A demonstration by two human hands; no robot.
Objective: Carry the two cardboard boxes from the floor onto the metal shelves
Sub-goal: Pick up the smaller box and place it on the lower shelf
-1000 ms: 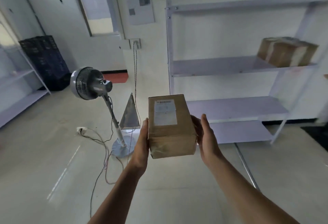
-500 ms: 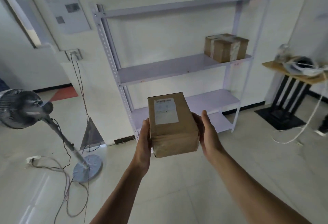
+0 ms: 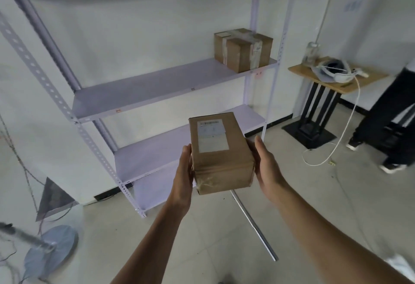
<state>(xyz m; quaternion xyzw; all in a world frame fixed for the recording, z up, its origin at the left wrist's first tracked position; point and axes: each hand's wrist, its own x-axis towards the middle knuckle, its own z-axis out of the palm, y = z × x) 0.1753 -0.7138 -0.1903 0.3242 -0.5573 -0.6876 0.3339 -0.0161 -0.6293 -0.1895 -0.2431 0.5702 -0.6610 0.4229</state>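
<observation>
I hold a brown cardboard box (image 3: 221, 155) with a white label on top at chest height, in front of the metal shelves (image 3: 157, 86). My left hand (image 3: 183, 178) presses its left side and my right hand (image 3: 267, 166) presses its right side. A second cardboard box (image 3: 243, 50), sealed with tape, sits on the right end of the middle shelf. The lower shelf board lies just behind the held box.
A fan base (image 3: 51, 252) and cables stand on the floor at the lower left. A metal rod (image 3: 253, 225) lies on the floor below the box. A small wooden table (image 3: 336, 77) with a headset and white cable is at the right, beside a person's legs (image 3: 386, 126).
My view has turned right and come closer to the shelves. The fan has slid out to the left edge. A person's legs have appeared at the right. The box stays between both hands.
</observation>
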